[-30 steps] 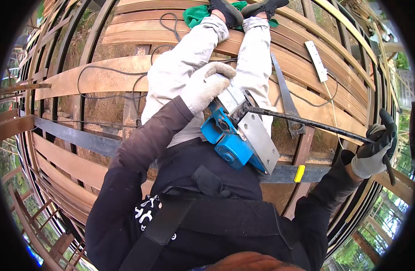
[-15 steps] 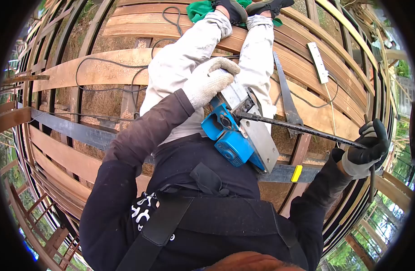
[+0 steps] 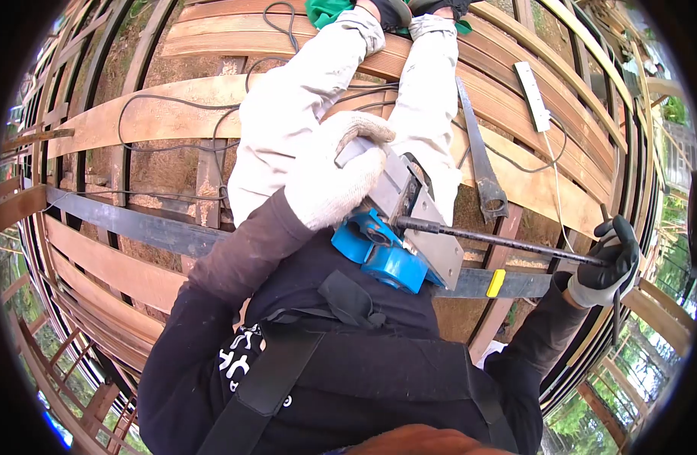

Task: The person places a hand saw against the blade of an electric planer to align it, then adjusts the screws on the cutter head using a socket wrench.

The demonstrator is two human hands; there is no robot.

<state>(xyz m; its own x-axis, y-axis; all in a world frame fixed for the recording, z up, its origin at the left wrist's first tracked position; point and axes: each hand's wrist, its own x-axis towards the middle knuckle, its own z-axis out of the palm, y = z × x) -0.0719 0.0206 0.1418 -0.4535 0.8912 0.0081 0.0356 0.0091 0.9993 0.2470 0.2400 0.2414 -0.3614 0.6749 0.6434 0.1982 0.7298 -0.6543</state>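
A blue electric planer [image 3: 398, 262] rests upturned across my lap, its metal sole plates and blade gap showing. My left hand [image 3: 333, 171], in a white knitted glove, is wrapped round the planer's front end. In my right hand [image 3: 608, 262], in a black and grey glove, is the cross handle of a long dark T-handle wrench [image 3: 508, 244]. The fingers are closed around the handle. The wrench's far tip meets the planer beside the blade gap; exactly what it sits on is too small to make out.
Past my right leg lies a handsaw [image 3: 481, 152], with a white power strip [image 3: 532, 97] farther right. A black cord [image 3: 166, 146] loops over the boards at left. A yellow block [image 3: 496, 283] sits on a dark beam [image 3: 136, 220]. Gaps show between the planks.
My left hand has shifted down a little, and the planer has tilted with it. My right hand has moved slightly left and down, so the wrench shaft lies flatter.
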